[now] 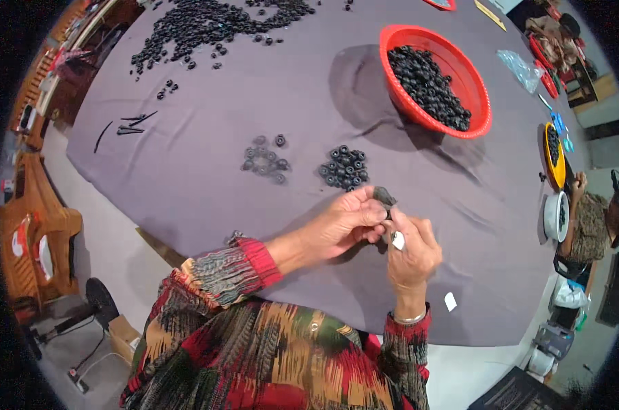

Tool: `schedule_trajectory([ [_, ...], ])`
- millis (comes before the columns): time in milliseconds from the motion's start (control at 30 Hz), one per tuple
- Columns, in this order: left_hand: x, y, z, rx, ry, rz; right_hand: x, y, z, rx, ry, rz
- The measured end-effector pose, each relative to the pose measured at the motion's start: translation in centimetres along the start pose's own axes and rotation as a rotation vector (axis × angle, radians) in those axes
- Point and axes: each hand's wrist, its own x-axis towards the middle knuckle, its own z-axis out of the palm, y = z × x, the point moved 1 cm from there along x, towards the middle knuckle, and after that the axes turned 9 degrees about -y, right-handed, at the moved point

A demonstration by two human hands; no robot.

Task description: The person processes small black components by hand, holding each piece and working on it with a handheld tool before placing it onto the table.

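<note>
My left hand [347,220] is closed, its thumb and fingers pinching a small dark rubbery part [384,197]. My right hand [413,249] meets it there, fingertips pressed together on the same part; my fingers hide much of it. A small white piece [398,240] shows at the fingers of my right hand. Just beyond my hands lies a pile of small round black parts [343,168] with holes in them. Left of that pile is a looser group of translucent grey rings [265,162], with one black part [280,140] beside it.
A red basket [483,130] of black parts stands at the far right. A large heap of black parts [207,27] spreads at the far left, with thin black strips [132,128] nearer. A white scrap [450,301] lies right of my hand. Another person [589,219] sits at the right edge.
</note>
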Motion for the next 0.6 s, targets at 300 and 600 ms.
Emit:
schedule_trajectory([
  [300, -0.9, -0.3, 0.8, -0.03, 0.093, 0.028, -0.7, -0.6, 1.4, -0.089, 0.142, -0.068],
  [600, -7.6, 6.9, 1.0, 0.985, 0.555, 0.381, -0.2, 0.6, 1.0, -0.171, -0.163, 0.022],
])
